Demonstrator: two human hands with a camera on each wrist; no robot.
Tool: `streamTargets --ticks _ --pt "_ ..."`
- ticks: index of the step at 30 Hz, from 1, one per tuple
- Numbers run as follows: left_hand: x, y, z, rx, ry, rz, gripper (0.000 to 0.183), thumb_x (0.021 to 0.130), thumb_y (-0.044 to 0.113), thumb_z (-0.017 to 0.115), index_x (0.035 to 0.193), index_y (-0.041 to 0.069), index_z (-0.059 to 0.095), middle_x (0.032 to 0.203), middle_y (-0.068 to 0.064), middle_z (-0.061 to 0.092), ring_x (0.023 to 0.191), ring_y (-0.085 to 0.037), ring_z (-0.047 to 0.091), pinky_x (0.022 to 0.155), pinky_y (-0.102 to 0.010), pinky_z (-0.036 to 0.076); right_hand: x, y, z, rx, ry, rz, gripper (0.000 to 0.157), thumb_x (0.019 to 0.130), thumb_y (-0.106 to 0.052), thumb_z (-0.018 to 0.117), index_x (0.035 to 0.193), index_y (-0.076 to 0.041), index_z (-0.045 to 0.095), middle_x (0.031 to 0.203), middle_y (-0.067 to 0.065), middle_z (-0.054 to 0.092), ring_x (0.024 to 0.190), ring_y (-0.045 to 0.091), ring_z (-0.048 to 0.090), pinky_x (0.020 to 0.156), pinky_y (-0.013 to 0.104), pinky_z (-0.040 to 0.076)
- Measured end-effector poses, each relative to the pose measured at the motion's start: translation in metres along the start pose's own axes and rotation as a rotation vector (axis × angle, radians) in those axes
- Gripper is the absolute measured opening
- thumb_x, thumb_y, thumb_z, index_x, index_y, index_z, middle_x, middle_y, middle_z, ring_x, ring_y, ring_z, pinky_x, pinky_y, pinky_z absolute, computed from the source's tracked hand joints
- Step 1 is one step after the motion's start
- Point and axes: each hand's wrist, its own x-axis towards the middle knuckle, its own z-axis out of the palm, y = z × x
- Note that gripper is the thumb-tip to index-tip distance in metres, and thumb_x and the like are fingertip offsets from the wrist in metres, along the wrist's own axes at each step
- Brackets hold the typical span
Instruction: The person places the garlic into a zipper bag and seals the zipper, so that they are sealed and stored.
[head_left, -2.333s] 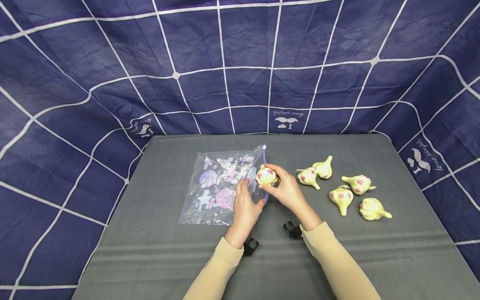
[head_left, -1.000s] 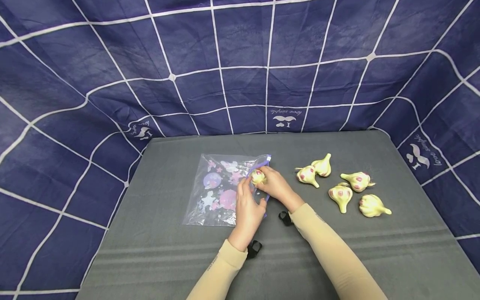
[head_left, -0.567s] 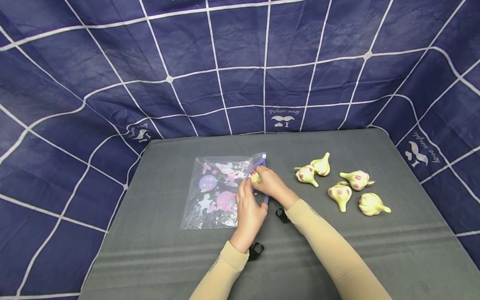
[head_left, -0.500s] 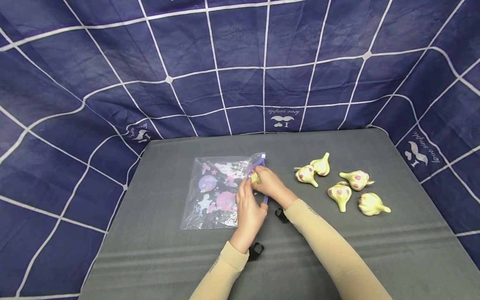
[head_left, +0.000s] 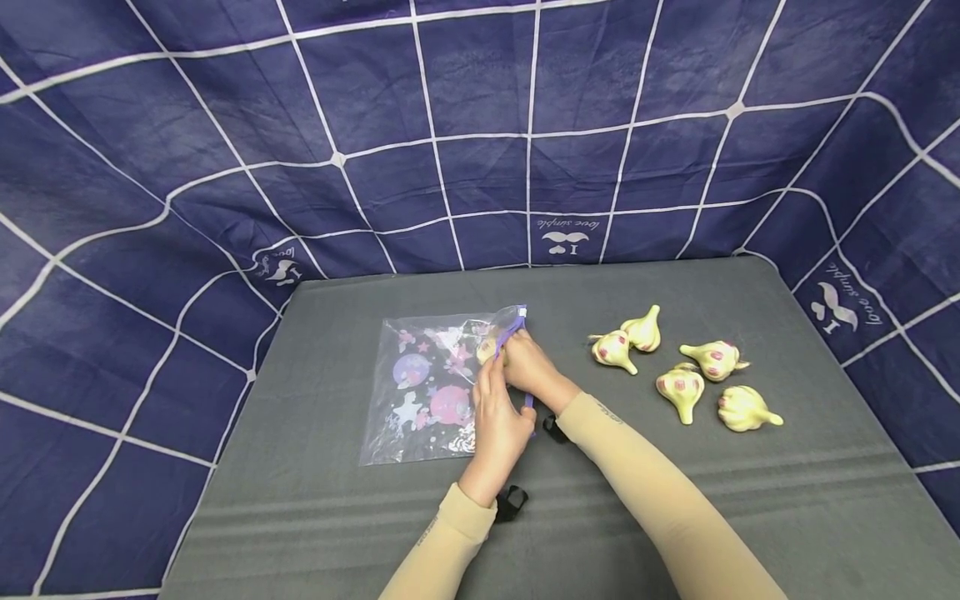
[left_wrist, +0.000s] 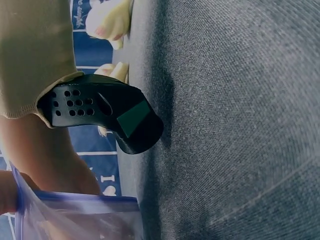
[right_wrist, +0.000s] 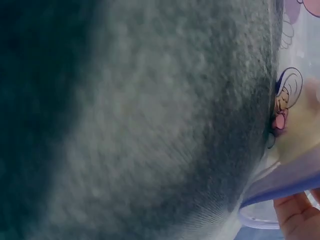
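holding a clear zip bag (head_left: pixel 431 383) at its mouth, the left hand (head_left: pixel 498 421) sets its fingers on the upper lip, with the thumb at the 6 o'clock end. the garlic bulb (head_left: pixel 486 350) sits just inside the mouth, seen through the printed film. the right hand (head_left: pixel 528 365) is partly within the mouth; its fingertips are covered, so whether they pinch the bulb cannot be told.

possible faults and causes:
- bulb rolls back out: likely if it is released this close to the purple rim (head_left: pixel 510 331).
- mouth collapses: likely if the left hand loses the upper lip.
- film snags or creases: the bulb's stem or root end may catch the thin plastic.
- bag slides toward 9 o'clock: possible under a hard push, as the film looks light.

surface: the desk (head_left: pixel 300 517) is covered in grey fabric, creased crosswise toward 6 o'clock. five loose bulbs (head_left: pixel 613 350) lie around 3 o'clock from the right hand; the nearest two overlap in view.

room: a navy curtain (head_left: pixel 480 100) with white grid lines closes off 12 o'clock and continues at 10 and 2. printed lettering shows on its lower part.
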Motion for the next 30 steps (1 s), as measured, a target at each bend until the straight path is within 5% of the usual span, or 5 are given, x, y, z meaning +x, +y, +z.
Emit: streamTargets --ticks 3,7,13,20,30 --pt "0.000 0.000 0.000 -0.002 0.001 -0.007 0.089 0.066 -0.005 0.073 0.147 0.001 0.037 0.148 -0.017 0.039 0.130 -0.042 0.042 0.106 -0.053 0.039 -0.002 0.001 0.001 0.009 0.003 -0.009 0.022 0.085 -0.024 0.071 0.093 -0.006 0.064 0.098 0.006 0.064 0.096 0.022 0.051 0.085 0.035 0.048" --pt "0.000 -0.001 -0.001 -0.009 0.010 -0.033 0.090 0.067 -0.004 0.074 0.148 0.000 0.035 0.149 -0.017 0.037 0.131 -0.044 0.040 0.103 -0.054 0.041 -0.009 0.004 -0.003 0.038 0.004 -0.039 0.049 0.083 -0.028 0.075 0.120 -0.002 0.058 0.116 0.010 0.064 0.107 0.026 0.054 0.093 0.040 0.048" --pt "0.001 -0.003 -0.003 -0.019 -0.005 -0.048 0.089 0.070 -0.003 0.074 0.149 -0.001 0.032 0.151 -0.019 0.033 0.133 -0.044 0.037 0.103 -0.055 0.042 -0.022 0.006 -0.018 0.116 0.020 -0.043 0.071 0.079 -0.031 0.079 0.139 -0.004 0.051 0.141 0.017 0.055 0.133 0.037 0.048 0.109 0.051 0.040" --pt "0.001 -0.004 -0.003 0.002 -0.009 -0.038 0.089 0.072 -0.001 0.073 0.151 0.002 0.031 0.152 -0.019 0.033 0.130 -0.045 0.041 0.099 -0.056 0.045 -0.042 0.011 -0.040 0.258 0.084 -0.021 0.075 0.080 -0.031 0.080 0.144 -0.010 0.048 0.142 0.017 0.054 0.119 0.038 0.059 0.099 0.052 0.048" --pt "0.001 -0.005 -0.005 -0.010 0.023 -0.036 0.085 0.071 0.000 0.072 0.148 -0.001 0.035 0.149 -0.020 0.037 0.125 -0.045 0.047 0.100 -0.057 0.043 -0.071 0.024 -0.067 0.560 0.227 0.002 0.067 0.082 -0.019 0.079 0.141 -0.005 0.050 0.144 0.013 0.053 0.133 0.031 0.049 0.110 0.044 0.041"
